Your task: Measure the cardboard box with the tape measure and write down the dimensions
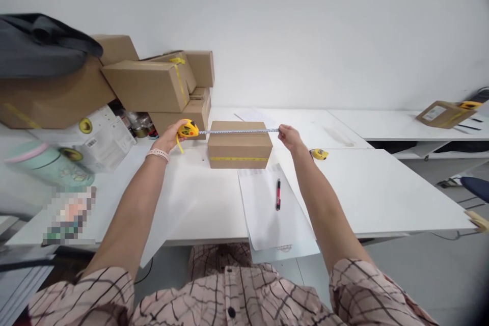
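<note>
My left hand (170,137) grips the yellow case of a tape measure (188,128), a yellow strap hanging from it. Its blade runs out to the right, above the top of a brown cardboard box (240,152). At the blade's far end, my right hand (289,137) pinches the tip between thumb and fingers, just past the box's right side. A strip of yellow tape crosses the front of the box. I cannot tell whether the blade touches the cardboard.
Sheets of paper (263,219) with a red and black pen (278,194) lie in front of the box. A second yellow tape measure (319,154) sits to the right. Stacked cardboard boxes (153,84) and a mint-green bottle (51,163) stand left; a small box (439,114) is far right.
</note>
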A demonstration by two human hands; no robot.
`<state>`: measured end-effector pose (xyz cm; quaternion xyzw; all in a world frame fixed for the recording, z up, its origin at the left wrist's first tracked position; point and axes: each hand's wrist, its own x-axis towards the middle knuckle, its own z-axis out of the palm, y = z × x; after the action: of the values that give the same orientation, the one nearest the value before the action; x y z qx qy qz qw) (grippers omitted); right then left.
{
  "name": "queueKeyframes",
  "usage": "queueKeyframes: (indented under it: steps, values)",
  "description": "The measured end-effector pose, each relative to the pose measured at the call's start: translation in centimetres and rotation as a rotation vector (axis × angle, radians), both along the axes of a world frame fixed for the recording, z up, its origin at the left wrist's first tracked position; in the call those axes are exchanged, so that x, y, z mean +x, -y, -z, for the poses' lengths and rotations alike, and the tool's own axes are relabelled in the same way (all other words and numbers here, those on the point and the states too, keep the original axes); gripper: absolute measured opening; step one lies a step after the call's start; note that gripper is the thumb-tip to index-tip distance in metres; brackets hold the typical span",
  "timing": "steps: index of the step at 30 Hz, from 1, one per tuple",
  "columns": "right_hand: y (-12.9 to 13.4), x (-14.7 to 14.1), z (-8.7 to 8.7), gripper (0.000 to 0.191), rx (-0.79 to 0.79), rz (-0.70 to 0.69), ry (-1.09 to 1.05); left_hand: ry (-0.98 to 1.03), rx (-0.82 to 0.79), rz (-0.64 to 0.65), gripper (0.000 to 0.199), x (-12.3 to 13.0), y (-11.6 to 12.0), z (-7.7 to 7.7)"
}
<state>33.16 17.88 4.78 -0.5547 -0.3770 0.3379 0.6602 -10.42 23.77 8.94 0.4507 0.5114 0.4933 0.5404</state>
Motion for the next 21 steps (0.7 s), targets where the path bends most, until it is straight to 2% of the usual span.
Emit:
queueKeyframes:
  steps: [2,6,12,16,21]
  values:
    - [-0.5,-0.9,0.6,0.022,-0.103,0.027,-0.022,-0.026,-0.005,-0.004,0.033,-0.5,-0.7,0.2]
    - [-1.8,-2.4,1.8,0.015,-0.159,0.079,0.022,-0.047,0.010,0.016,0.032,-0.6,-1.4,0.5]
    - [-2.5,-3.7,3.3,0.026,-0.259,0.068,0.150,-0.039,0.012,0.113,0.033,0.8,-1.9,1.7]
    - [-2.3,-4.1,3.7,0.031,-0.329,0.097,0.265,-0.015,0.035,0.155,0.036,1.5,-2.0,2.5]
    - [-2.1,-4.0,3.5,0.038,-0.393,0.116,0.385,-0.011,0.042,0.190,0.036,1.2,-1.8,2.7]
